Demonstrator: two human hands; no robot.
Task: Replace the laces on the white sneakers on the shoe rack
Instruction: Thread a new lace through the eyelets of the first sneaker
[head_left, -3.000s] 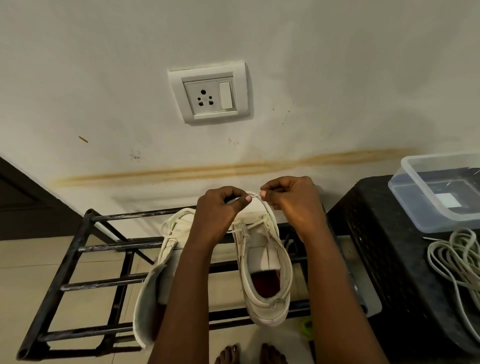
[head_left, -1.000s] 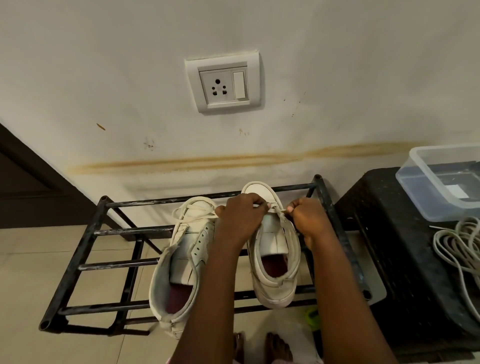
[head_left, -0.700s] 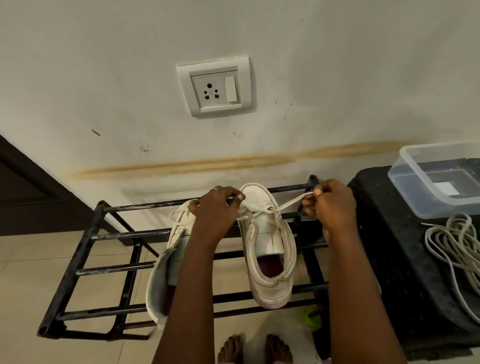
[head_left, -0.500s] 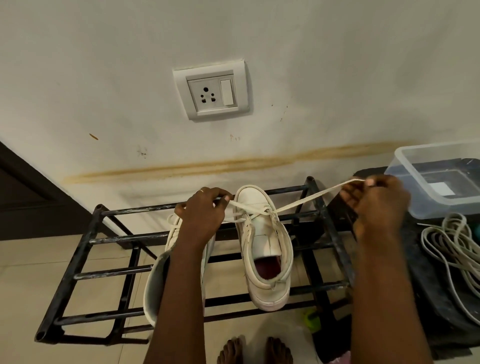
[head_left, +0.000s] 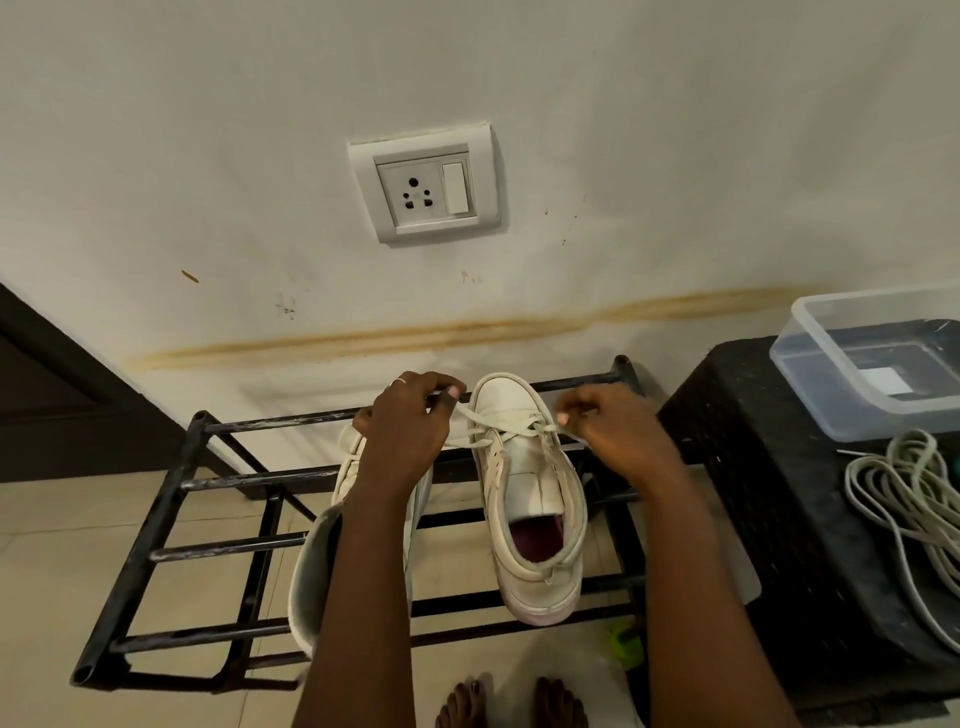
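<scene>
Sneaker sits toe-out on the rack. Your left hand pinches one lace end, right hand pinches the other: even tension, likely to seat the lowest crossing.

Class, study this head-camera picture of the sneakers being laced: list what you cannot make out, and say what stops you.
- Left sneaker, head view: mostly hidden behind the left hand and forearm; its lacing cannot be judged.
- Right hand: motion-blurred, so its grip on the lace is unclear.
- Plastic tub and coiled cord: cut off by the right edge.
- Green object on the floor: partly hidden by the right forearm, unidentifiable.
</scene>
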